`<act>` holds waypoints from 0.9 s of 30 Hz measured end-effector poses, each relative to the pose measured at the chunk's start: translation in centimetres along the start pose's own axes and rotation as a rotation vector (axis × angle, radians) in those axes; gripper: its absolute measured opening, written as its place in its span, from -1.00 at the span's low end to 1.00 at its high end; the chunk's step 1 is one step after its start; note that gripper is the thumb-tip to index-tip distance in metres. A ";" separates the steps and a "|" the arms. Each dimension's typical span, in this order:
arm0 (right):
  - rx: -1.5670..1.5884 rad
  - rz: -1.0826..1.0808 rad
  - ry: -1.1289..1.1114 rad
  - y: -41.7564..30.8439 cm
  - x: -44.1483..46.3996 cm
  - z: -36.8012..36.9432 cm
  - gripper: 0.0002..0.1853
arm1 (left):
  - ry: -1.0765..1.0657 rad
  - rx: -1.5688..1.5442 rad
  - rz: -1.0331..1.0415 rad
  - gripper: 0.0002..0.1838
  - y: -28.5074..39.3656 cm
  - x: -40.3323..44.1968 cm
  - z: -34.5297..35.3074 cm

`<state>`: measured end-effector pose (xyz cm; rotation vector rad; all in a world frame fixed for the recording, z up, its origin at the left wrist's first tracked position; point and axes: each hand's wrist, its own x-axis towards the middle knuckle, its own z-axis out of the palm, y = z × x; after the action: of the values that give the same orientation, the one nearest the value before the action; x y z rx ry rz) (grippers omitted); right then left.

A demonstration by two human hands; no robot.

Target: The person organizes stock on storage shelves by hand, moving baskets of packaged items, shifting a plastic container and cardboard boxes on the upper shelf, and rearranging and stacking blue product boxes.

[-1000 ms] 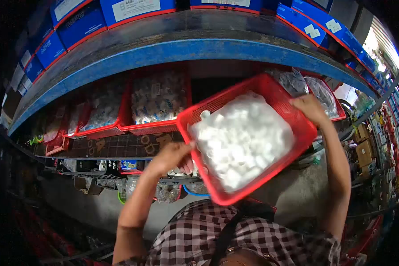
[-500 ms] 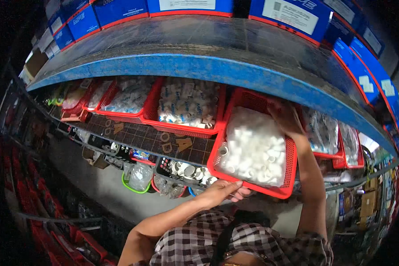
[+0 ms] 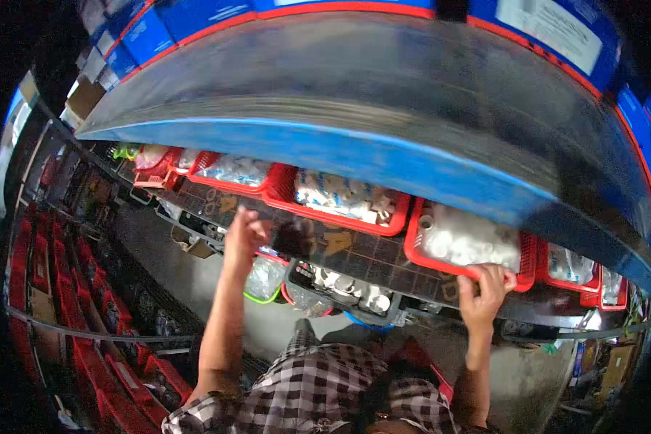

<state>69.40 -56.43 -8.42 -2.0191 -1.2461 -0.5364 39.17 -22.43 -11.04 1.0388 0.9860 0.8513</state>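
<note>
A red plastic basket (image 3: pixel 427 259) holds a clear bag of white ring-like fittings (image 3: pixel 470 239) and sits on the shelf under the blue beam. My right hand (image 3: pixel 487 293) grips its front rim, fingers over the edge and thumb to the left. In front of the shelf, away from that basket, my left hand (image 3: pixel 246 233) is raised with its fingers loosely apart and nothing in them; motion blurs it slightly. Nearest to the left hand are the dark shelf board and another red basket (image 3: pixel 340 219) of bagged white fittings.
A blue beam (image 3: pixel 325 148) crosses just above the baskets, carrying an upper shelf with blue boxes (image 3: pixel 202 22). Below are a black crate (image 3: pixel 383 318) of fittings and a green-rimmed tub (image 3: pixel 264 295). Red bins (image 3: pixel 94 362) line the left side.
The red basket has gone back onto the shelf under the beam. My left hand has let go of its rim and moved left; my right hand has come from inside it to the front rim.
</note>
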 end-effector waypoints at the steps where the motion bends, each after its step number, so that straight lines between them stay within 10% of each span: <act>1: -0.007 0.004 0.016 0.2 0.9 0.5 -0.91 | 0.019 -0.085 -0.019 -0.38 0.4 2.8 -2.5; 7: -0.166 0.025 0.253 3.2 0.4 4.3 -0.87 | -0.042 -0.019 -0.023 -0.55 2.3 11.2 -5.6; 13: 0.026 0.184 0.433 -14.6 2.9 7.9 -0.82 | -0.235 0.086 0.025 -0.55 3.9 7.9 -8.1; 20: 0.390 -0.095 0.044 -33.8 13.5 19.2 -0.89 | -0.261 0.303 -0.018 -0.61 4.0 -2.2 -24.8; 27: 0.300 0.079 -0.690 -33.8 16.8 28.8 -0.53 | 0.185 0.138 0.058 -0.78 7.9 -1.0 -32.4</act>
<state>46.56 -14.88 -5.26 -2.0368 -1.5092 0.4120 7.65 -11.72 -9.44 1.1244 1.1884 0.9499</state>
